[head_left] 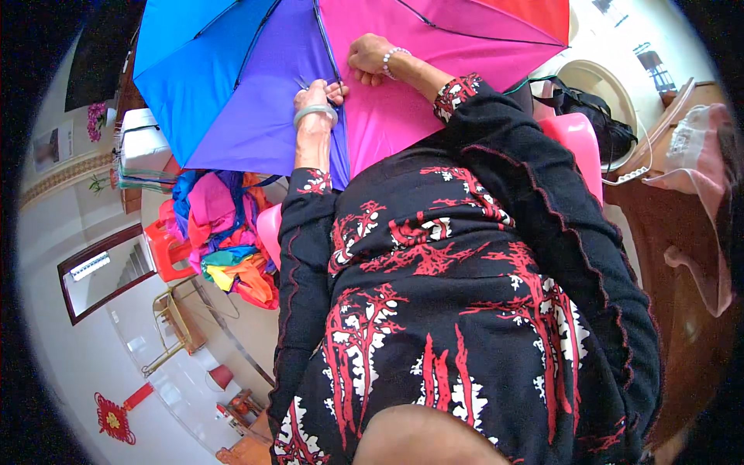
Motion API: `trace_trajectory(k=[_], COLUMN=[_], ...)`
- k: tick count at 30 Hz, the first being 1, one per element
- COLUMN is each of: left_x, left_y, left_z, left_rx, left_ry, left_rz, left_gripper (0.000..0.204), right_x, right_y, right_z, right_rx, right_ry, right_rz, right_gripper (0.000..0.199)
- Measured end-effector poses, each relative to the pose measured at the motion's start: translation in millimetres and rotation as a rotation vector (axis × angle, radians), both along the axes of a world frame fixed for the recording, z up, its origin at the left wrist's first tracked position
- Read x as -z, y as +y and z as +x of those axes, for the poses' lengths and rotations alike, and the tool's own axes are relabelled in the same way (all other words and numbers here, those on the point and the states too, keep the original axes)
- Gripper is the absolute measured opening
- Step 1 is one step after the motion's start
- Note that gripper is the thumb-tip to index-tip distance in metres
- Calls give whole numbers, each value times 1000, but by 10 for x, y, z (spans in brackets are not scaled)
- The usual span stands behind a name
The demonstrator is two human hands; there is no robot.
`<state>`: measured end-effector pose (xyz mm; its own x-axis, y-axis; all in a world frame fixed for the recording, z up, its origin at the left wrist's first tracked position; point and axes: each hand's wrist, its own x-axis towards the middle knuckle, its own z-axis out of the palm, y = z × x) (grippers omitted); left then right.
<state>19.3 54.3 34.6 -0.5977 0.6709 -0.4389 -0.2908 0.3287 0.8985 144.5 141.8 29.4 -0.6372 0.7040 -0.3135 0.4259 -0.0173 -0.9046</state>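
Indoors, left hand (314,98) and right hand (369,57) touch an umbrella (256,108).

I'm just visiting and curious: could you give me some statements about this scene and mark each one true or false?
1. The right hand is over a pink panel of the umbrella. True.
2. The left hand is over a red panel. False: it is over a purple panel.
3. A beaded bracelet circles the right wrist. True.
4. A heap of colourful cloth lies to the person's right. False: the heap of colourful cloth lies to the left.
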Motion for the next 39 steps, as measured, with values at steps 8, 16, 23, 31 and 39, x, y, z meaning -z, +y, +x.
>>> trace_trajectory(k=[8,16,23,31,39], left_x=[-2,1,12,13,12], left_y=[-7,3,6,-11,-18], left_z=[-15,-20,-31,-79,-101], left_rx=[33,37,26,110,184], left_ry=[-14,0,-16,-17,23], left_rz=[-24,-25,-16,-40,-37], left_gripper=[12,11,12,13,12], right_x=[21,-73,-28,47,-98], right_y=[6,-43,-18,21,-109], right_z=[-27,37,18,-47,43], right_rx=[-4,-14,-25,-73,-108], right_ry=[-4,16,9,-30,22], right_rz=[-74,12,23,161,179], right_gripper=[19,20,25,19,19])
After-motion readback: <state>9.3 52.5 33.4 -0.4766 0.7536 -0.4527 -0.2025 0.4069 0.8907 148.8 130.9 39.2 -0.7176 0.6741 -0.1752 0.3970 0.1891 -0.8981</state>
